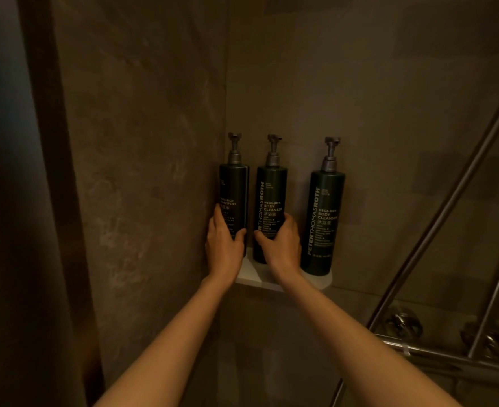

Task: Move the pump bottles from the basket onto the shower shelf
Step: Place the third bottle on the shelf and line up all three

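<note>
Three dark green pump bottles stand upright on a small white corner shelf (pixel 315 279) in the shower. My left hand (pixel 224 245) grips the lower part of the left bottle (pixel 234 189), labelled shampoo, which sits right against the corner. Around the lower part of the middle bottle (pixel 271 195), a body cleanser, my right hand (pixel 282 243) is closed. The right bottle (pixel 326 207), also body cleanser, stands free near the shelf's rounded end. No basket is in view.
Brown stone walls meet at the corner behind the shelf. A slanted metal shower rail (pixel 447 207) and chrome tap fittings (pixel 403 321) are at the right. A dark door frame (pixel 45 171) runs down the left.
</note>
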`<state>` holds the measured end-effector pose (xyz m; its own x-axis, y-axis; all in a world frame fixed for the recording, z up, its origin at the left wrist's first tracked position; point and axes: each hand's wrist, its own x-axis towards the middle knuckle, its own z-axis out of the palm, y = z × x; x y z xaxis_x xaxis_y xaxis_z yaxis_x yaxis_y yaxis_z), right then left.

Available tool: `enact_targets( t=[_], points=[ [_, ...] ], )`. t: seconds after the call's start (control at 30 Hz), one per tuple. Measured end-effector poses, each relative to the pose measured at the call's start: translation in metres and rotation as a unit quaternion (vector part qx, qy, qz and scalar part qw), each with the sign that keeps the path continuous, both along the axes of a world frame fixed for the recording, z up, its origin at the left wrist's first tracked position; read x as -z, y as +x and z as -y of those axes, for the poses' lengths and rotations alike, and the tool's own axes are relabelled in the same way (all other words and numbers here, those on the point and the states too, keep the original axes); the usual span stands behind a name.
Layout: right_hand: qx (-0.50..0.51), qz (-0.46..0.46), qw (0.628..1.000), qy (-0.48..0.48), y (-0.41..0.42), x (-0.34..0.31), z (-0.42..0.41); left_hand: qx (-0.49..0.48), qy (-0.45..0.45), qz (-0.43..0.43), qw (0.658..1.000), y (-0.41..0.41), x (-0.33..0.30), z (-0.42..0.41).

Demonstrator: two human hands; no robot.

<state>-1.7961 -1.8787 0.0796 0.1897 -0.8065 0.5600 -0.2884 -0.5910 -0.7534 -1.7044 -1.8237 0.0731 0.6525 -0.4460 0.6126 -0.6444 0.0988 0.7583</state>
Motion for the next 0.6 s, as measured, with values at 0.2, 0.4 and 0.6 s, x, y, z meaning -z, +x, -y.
enact_targets(
  t=[0.2, 0.4, 0.6],
  points=[
    [-0.009, 0.011, 0.994, -0.11, -0.018, -0.009, -0.021, -0.05, -0.063, 0.103, 0.991, -0.025, -0.002, -0.016],
    [0.068, 0.037, 0.955, -0.285, -0.058, -0.037, -0.026, 0.014, -0.051, 0.17, 0.984, -0.053, -0.026, -0.014],
    [0.076, 0.034, 0.985, -0.15, -0.085, -0.037, -0.005, 0.044, 0.035, 0.075, 0.996, -0.06, -0.021, 0.008]
  ],
)
